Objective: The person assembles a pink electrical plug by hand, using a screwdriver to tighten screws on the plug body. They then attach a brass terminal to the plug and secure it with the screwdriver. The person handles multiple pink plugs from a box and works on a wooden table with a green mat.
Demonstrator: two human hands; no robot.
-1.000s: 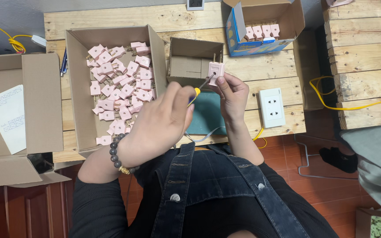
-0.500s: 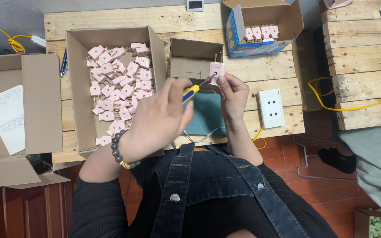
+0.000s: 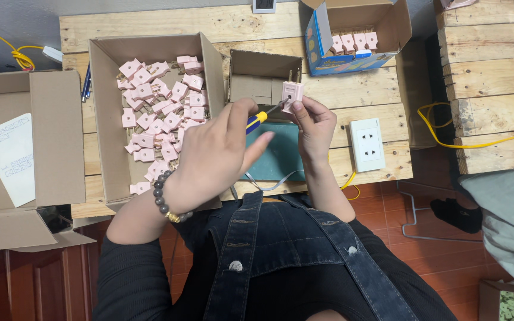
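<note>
A worktop (image 3: pixel 352 95) of rough pale wooden planks, knotted and gapped like a pallet, fills the upper part of the head view, with red floor tiles below it; a second stack of the same planks stands to the right, with a yellow cable (image 3: pixel 447 128) looping over it.

The left hand (image 3: pixel 212 157) is clenched round a screwdriver (image 3: pixel 260 119) with a yellow and blue handle, and a bracelet of dark round beads sits on that wrist; the metal tip reaches to a pink plug (image 3: pixel 291 96), a small boxy plastic piece with two metal prongs standing up from its top; the right hand (image 3: pixel 313 125) pinches this plug between thumb and fingers, above a teal mat (image 3: pixel 281 157) and in front of a small open cardboard box (image 3: pixel 263 80).

To the left, a large open cardboard box (image 3: pixel 105 119) holds a loose heap of the same pink plugs (image 3: pixel 159 113), lying every way; behind, a blue printed box (image 3: pixel 352 32) with its flaps open holds a neat row of four more; a white square socket (image 3: pixel 367 144) lies flat to the right of the mat.

At the far left another cardboard box (image 3: pixel 31 137) is cut off by the edge, with a white sheet of paper (image 3: pixel 10 157) in it; how the screwdriver tip meets the plug is too small to make out; the near edge of the mat is hidden by the hands and by a dark denim garment.
</note>
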